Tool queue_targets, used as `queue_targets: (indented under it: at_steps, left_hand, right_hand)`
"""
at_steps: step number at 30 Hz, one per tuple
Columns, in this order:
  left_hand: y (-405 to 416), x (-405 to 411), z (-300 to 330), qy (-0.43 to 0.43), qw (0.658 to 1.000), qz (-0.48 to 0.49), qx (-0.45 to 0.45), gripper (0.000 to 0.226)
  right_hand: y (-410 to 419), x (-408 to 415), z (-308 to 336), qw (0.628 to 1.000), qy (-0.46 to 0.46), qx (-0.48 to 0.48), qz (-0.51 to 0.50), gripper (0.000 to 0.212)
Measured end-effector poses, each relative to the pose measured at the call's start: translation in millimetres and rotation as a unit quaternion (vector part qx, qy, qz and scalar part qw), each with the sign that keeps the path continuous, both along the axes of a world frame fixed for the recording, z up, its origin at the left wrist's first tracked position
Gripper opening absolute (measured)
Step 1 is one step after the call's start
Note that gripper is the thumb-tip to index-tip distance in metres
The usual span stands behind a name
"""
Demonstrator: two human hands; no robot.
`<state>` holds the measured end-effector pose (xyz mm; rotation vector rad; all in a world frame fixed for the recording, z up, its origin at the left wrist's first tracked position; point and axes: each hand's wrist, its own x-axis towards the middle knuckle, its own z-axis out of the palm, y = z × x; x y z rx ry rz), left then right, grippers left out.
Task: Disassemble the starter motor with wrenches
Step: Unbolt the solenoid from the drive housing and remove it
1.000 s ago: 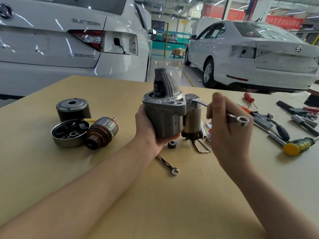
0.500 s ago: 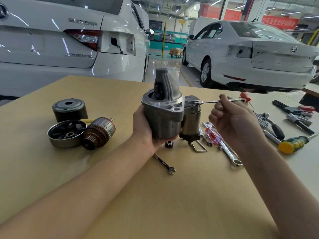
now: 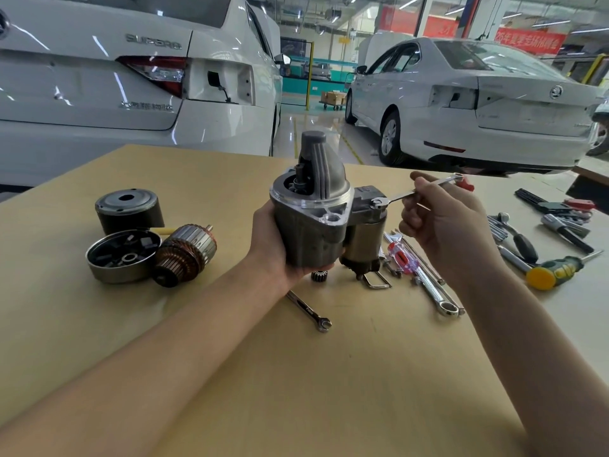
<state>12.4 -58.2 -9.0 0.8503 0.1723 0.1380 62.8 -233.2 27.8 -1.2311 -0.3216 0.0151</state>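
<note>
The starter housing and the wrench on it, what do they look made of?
Starter housing: probably cast aluminium, dull grey with a matte, slightly rough skin and moulded ribs. Wrench: looks like chrome-plated steel, bright and mirror-like, catching highlights along its thin shaft.

I see a grey starter motor [image 3: 311, 209], a silver wrench [image 3: 400, 194], a copper-wound armature [image 3: 184, 255], a red-and-clear screwdriver [image 3: 400, 255], a yellow-and-green screwdriver [image 3: 557, 270], a tan table [image 3: 296, 390] and white cars [image 3: 478, 103].
</note>
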Motion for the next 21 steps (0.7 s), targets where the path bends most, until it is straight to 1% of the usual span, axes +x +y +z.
queue_targets:
  at_steps: [2,5,6,8,9,10,11,12,13,14,16,17,19,21]
  left_hand:
    - [1,0,0,0.001,1.000,-0.004,-0.001,0.058]
    - [2,0,-1,0.004,1.000,-0.009,-0.003,0.059]
    - [2,0,0,0.004,1.000,-0.011,-0.005,0.059]
    - [0,0,0,0.000,1.000,-0.010,-0.013,0.056]
    - [0,-1,0,-0.003,1.000,-0.008,-0.018,0.055]
    - [-1,-1,0,-0.005,1.000,-0.001,-0.022,0.055]
    - [-1,-1,0,-0.005,1.000,0.006,-0.023,0.054]
    - [-3,-2,0,-0.003,1.000,0.014,-0.022,0.051]
    - [-4,-3,0,-0.002,1.000,0.022,-0.017,0.047]
    - [-5,-4,-1,-0.003,0.999,0.029,-0.013,0.044]
    - [-6,-5,-3,-0.010,0.999,0.043,-0.004,0.041]
    - [-7,-5,-4,-0.013,0.999,0.050,-0.001,0.041]
    - [-9,-5,-7,-0.017,0.998,0.069,-0.001,0.040]
    - [-11,-4,-9,-0.023,0.996,0.086,0.000,0.039]
  right_hand:
    - [-1,3,-2,1.000,0.010,0.013,0.013,0.011]
    - [1,4,-3,0.995,0.062,0.056,0.049,0.011]
    - [1,4,-3,0.991,0.084,0.084,0.057,0.013]
    - [0,3,-1,0.976,0.115,0.173,0.065,0.020]
    - [0,3,0,0.967,0.116,0.216,0.063,0.022]
    - [0,1,1,0.964,0.105,0.237,0.055,0.023]
    - [1,-2,1,0.969,0.078,0.232,0.036,0.023]
    - [2,-6,0,0.979,0.034,0.201,0.004,0.022]
    - [4,-11,-1,0.988,-0.032,0.149,-0.040,0.020]
    - [7,-16,-3,0.985,-0.116,0.088,-0.089,0.018]
    - [13,-26,-8,0.950,-0.271,-0.008,-0.153,0.017]
    - [16,-30,-10,0.933,-0.313,-0.039,-0.170,0.021]
    - [18,-34,-15,0.910,-0.351,-0.090,-0.201,0.029]
    - [18,-34,-19,0.871,-0.393,-0.152,-0.252,0.034]
